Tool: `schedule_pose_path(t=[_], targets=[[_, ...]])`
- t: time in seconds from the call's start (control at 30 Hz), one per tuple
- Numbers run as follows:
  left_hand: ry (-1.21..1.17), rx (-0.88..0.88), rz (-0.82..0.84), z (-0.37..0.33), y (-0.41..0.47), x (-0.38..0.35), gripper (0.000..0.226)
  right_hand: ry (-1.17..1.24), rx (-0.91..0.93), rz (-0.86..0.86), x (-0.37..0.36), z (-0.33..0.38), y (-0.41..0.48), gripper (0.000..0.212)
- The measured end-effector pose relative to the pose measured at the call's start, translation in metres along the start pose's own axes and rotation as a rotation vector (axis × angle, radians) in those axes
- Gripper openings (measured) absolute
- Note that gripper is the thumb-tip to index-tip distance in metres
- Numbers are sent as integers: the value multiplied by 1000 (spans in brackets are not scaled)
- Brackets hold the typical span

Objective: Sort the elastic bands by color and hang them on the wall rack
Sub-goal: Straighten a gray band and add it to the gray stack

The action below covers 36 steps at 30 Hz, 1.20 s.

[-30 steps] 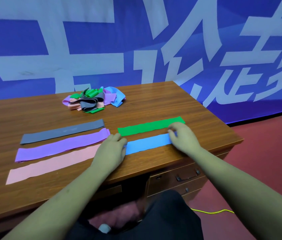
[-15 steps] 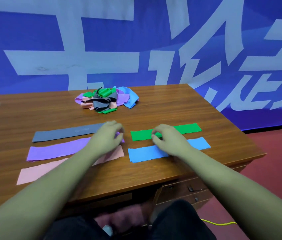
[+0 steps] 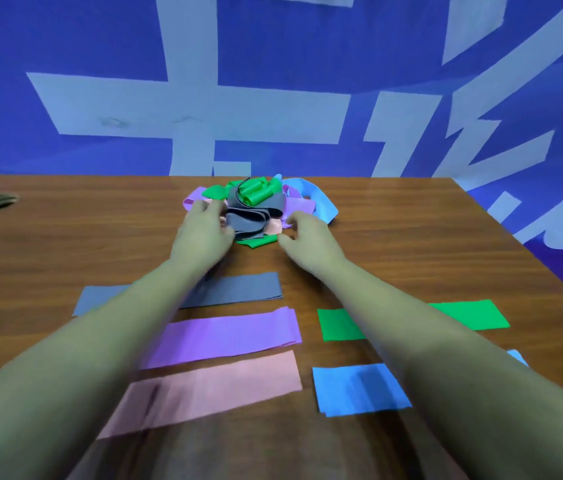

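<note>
Mid-sort, the left hand [image 3: 204,233] and right hand [image 3: 309,242] flank the far band pile [image 3: 256,211], fingers curled, grip unclear; next, tease one band free.

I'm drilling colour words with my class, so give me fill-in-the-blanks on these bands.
Between the grey band and the pink band lies the ___ one.
Directly beyond the blue band lies the ___ one.
The bands laid flat number ___.
Missing: purple, green, five.
</note>
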<state>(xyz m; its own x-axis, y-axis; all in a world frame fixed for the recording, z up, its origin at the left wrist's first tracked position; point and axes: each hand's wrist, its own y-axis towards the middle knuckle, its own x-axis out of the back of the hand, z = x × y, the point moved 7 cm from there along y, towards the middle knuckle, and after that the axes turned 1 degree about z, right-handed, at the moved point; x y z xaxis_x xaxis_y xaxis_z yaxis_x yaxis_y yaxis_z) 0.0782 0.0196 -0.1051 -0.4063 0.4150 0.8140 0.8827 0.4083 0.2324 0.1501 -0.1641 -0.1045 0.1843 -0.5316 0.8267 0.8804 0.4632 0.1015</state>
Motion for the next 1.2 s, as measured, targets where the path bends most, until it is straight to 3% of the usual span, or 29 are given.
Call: schedule_pose_path(t=[0.2,0.33,0.67,0.9,1.07,1.2], targets=[[-19,-12,27,14,36,-11,36,86,-11,-44,-39,18,38,27],[2,-29,10,24,43,-10,19,141,-78,-153,-40,11,44,14],[8,-236,-372,-33,23,89,19,166,123,-385,40,63,16,10],[-173,-297,-238,-82,-18,139,13,277,128,-410,83,85,-25,7],[-429,-165,-287,-79,-42,176,18,415,103,-441,113,86,-53,7],[-561,-143,-183,-89,-58,191,6,403,139,-366,129,91,-72,9]])
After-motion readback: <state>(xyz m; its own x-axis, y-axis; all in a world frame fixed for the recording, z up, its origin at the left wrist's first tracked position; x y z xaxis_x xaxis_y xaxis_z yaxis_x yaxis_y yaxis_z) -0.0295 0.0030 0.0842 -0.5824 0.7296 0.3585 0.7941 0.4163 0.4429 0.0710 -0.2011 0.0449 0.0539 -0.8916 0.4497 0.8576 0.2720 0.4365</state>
